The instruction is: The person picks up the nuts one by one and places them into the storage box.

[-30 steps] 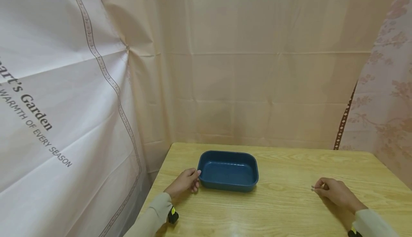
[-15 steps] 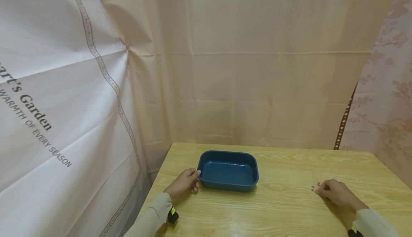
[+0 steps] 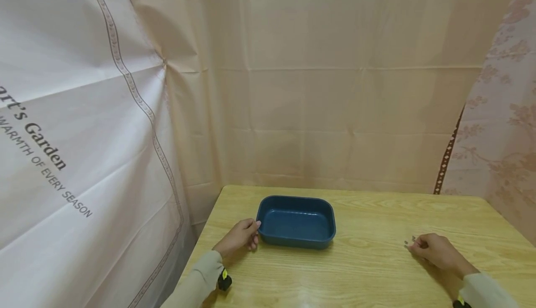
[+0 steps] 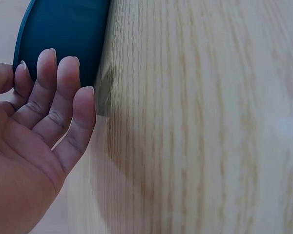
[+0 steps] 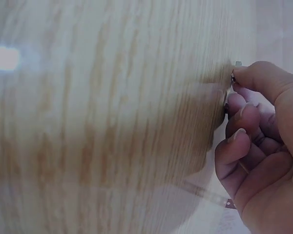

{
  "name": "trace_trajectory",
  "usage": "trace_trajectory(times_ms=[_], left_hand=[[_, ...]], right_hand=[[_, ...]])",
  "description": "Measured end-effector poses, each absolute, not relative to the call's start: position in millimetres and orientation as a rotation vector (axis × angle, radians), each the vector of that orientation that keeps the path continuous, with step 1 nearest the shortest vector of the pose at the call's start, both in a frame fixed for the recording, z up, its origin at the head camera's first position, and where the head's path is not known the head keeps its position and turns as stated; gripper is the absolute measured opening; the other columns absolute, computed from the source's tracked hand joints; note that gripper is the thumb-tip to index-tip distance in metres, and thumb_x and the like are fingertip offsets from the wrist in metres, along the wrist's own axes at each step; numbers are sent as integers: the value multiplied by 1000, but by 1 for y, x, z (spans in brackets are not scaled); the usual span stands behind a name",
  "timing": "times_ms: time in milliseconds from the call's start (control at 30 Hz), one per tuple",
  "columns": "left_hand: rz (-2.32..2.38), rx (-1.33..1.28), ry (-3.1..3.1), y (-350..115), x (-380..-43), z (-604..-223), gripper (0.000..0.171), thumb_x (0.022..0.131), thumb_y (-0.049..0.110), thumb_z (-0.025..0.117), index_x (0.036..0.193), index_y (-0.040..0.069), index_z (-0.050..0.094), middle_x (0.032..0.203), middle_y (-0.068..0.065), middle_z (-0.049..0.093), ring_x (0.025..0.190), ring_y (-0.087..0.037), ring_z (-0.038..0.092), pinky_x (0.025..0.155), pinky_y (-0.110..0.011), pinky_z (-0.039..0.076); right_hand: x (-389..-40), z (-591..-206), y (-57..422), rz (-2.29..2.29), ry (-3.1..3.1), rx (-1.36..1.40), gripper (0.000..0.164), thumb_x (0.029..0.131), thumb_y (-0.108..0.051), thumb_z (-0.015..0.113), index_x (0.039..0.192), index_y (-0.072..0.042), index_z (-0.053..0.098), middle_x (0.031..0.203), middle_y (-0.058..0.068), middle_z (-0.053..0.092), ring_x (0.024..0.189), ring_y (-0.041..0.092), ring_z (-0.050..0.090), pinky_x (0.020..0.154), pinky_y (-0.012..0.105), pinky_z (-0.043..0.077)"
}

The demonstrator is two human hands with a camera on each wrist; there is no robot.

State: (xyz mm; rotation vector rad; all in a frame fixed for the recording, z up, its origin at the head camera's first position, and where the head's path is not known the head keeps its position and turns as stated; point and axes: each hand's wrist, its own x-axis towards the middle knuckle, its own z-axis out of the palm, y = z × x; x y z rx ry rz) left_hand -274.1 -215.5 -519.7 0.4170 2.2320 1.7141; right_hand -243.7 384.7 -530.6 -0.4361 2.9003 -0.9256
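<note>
Fingertips of your right hand (image 3: 437,252), lower right of the frame, bunch together, likely because the grey bits (image 3: 413,238) beside them on the table (image 3: 356,271) are tiny; I can't tell whether they grip one. Your left hand (image 3: 240,236) pinches the tray (image 3: 293,242), lower centre, probably steadying it. The tray is glossy blue, round-cornered.

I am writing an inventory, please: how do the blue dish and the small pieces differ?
Size: the blue dish is far larger than the small pieces.
Number: there is one dish, but at least two pieces.
Contact: the left hand pinches the dish, while the right hand is right at the pieces.
Both lie on the table.
</note>
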Motion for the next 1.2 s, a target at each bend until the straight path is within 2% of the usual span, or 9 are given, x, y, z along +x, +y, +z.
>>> trace_trajectory(times_ms=[333, 700, 933, 1200], left_hand=[[1716, 426, 2231, -216, -273, -521, 43, 112, 35, 46, 99, -4, 56, 81, -10, 62, 65, -18, 58, 58, -29, 51], [1718, 419, 2223, -217, -274, -520, 43, 111, 37, 47, 100, -4, 56, 80, -8, 61, 66, -18, 58, 58, -29, 51], [1720, 425, 2247, -215, -273, -519, 44, 111, 37, 47, 99, -5, 56, 80, -10, 62, 64, -18, 58, 57, -30, 51], [1707, 422, 2256, -215, -273, -519, 44, 111, 37, 47, 99, -4, 56, 80, -10, 62, 64, -18, 58, 57, -30, 51]], right_hand=[[-242, -531, 380, -875, 3018, -405, 16, 98, -13, 68, 82, -11, 65, 70, -5, 56, 58, 5, 46, 54, 23, 41], [-239, -525, 374, -850, 3043, -288, 14, 98, -21, 68, 90, -10, 66, 78, -2, 59, 64, 8, 46, 57, 25, 39], [-240, -524, 372, -875, 3036, -268, 9, 95, -18, 66, 88, -11, 65, 76, -2, 58, 64, 9, 47, 57, 25, 40], [-239, -530, 371, -802, 3030, -344, 12, 93, -13, 67, 83, -12, 61, 73, -5, 56, 60, 6, 44, 58, 23, 35]])
